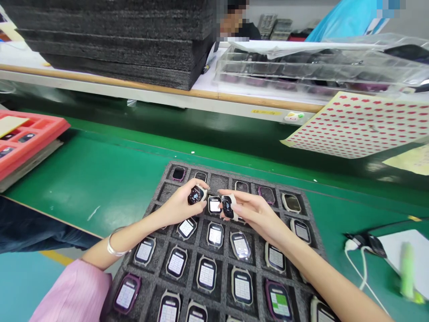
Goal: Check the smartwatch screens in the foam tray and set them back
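Note:
My left hand (184, 201) grips a smartwatch (196, 195) with a pale case and a lit dark screen, thumb below and fingers above. In my right hand (256, 212) is a second pale smartwatch (229, 206), tilted, its dark screen also lit. Both are held over a dark grey foam tray (219, 181) divided into square pockets. Between the hands a watch with a white screen (214, 205) sits in its pocket. Several more watch bodies fill the tray, some purple, such as one with a green patch on its screen (280, 302). My forearms cover some pockets.
Left, a red tray (43, 138) holds small dark pieces. A shelf (214, 99) runs behind, bearing stacked black foam (117, 40) and clear plastic trays (301, 67). A dotted sheet (365, 127) hangs from it. White cable (363, 268) and a green marker (407, 270) lie right. People are beyond the shelf.

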Demonstrator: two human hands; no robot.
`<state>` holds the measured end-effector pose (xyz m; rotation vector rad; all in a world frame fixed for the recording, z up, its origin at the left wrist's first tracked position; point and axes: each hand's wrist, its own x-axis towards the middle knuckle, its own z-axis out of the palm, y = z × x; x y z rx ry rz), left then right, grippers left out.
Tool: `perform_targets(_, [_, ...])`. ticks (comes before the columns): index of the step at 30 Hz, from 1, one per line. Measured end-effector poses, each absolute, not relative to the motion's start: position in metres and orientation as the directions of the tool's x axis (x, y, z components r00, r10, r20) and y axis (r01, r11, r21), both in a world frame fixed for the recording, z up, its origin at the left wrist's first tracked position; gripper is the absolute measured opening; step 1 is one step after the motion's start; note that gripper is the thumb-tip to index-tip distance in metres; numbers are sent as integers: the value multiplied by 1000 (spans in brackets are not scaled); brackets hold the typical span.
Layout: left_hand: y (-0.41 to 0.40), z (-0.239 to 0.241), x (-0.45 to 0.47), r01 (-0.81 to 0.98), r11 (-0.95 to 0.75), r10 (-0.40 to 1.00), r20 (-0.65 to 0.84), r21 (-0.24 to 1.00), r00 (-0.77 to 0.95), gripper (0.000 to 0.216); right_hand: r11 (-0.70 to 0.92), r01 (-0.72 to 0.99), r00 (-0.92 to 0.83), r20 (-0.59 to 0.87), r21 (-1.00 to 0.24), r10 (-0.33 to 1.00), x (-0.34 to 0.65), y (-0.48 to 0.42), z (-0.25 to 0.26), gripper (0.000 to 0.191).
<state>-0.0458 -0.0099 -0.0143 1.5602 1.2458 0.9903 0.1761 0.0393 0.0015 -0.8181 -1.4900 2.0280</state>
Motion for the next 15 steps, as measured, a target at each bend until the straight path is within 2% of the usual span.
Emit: perform_targets(15, [-11, -12, -47, 262, -96, 988, 61, 960, 139, 31, -264, -13, -682, -185, -964, 708, 176, 40, 4, 38])
